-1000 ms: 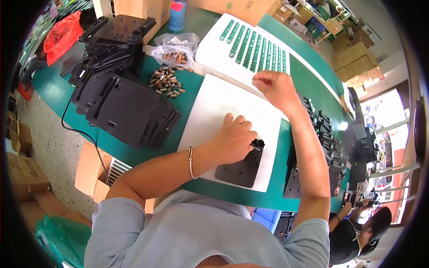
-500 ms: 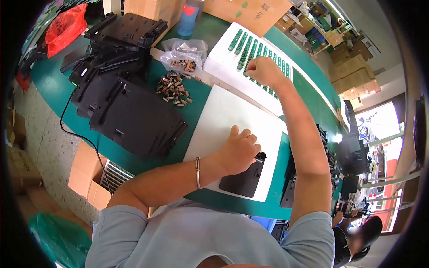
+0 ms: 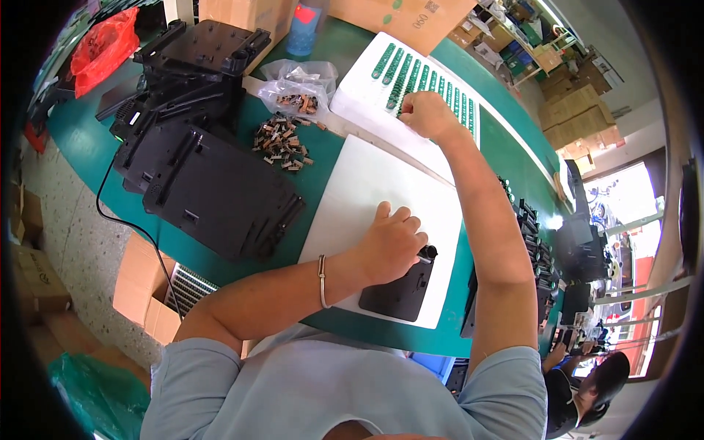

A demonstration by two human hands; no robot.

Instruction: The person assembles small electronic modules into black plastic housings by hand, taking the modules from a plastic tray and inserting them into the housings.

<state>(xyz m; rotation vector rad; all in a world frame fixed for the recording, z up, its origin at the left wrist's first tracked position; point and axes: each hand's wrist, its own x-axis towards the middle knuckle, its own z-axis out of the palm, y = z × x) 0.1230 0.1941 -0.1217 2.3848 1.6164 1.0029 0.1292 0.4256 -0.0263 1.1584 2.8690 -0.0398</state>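
Your left hand [image 3: 392, 246] rests palm down on the flat black plastic plate [image 3: 400, 290], its fingers curled over the plate's far end and pressing it onto the white foam sheet [image 3: 359, 191] that lies near the front edge of the green worktop [image 3: 88, 147]. Your right hand [image 3: 425, 114] reaches well ahead of the left one, clenched with its fingertips down on the white tray of green strip-shaped parts [image 3: 367, 81]; whether a part sits between the fingers you cannot tell. The tray lies just beyond the foam sheet, touching its far edge. To your left, a stack of large black moulded plastic housings [image 3: 198, 176] occupies the worktop, with a loose pile of small dark metal clips [image 3: 282, 139] between the stack and the foam sheet. Clear plastic bags of similar small parts [image 3: 297, 84] lie just behind that pile. A row of small black components [image 3: 539, 249] runs along the worktop beside your right forearm.
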